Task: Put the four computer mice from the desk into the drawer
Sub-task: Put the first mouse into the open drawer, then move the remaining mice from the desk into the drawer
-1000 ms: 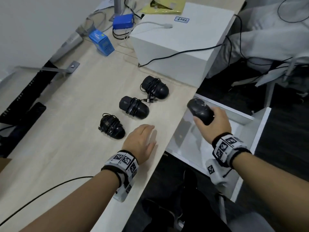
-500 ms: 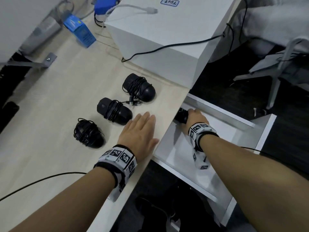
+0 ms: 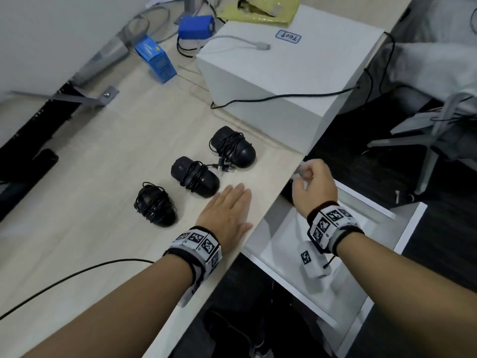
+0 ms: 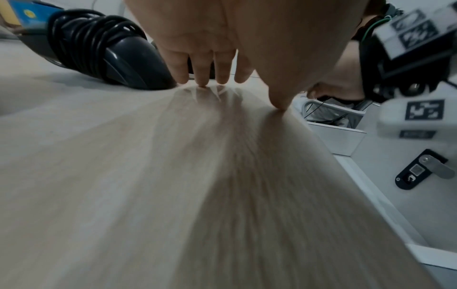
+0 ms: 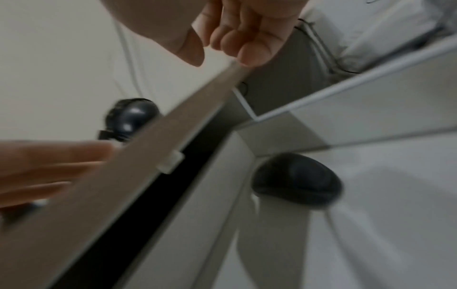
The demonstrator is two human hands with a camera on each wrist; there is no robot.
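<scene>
I see one mouse lying in the drawer and three mice left on the desk, my right hand curled and empty, my left hand flat.

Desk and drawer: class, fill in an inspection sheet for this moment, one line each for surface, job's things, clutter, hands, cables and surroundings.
Surface: pale wood desk.
Job's things: three black mice, near, middle and far, on the desk with cords wrapped round them; a fourth mouse lies in the open white drawer.
Clutter: white box, two blue boxes, yellow bag.
Hands: left hand flat on the desk; right hand above the drawer, fingers curled, holding nothing.
Cables: black cable over the box; another across the desk.
Surroundings: dark floor, grey chair base.
</scene>
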